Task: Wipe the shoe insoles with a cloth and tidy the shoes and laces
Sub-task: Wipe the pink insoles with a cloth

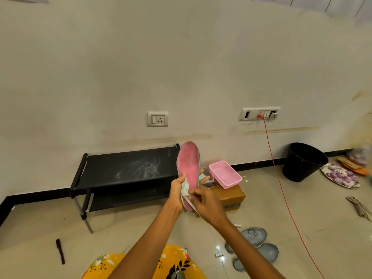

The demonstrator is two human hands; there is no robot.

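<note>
The left hand grips a pink insole upright at its heel, with the toe at 12 o'clock. The right hand pinches a pale cloth against its lower edge; blurry grey shoes, perhaps, lie at 5 o'clock

My pink insole stands upright, toe end up, faded and scuffed, with the pale green cloth bunched against its lower edge.
</note>
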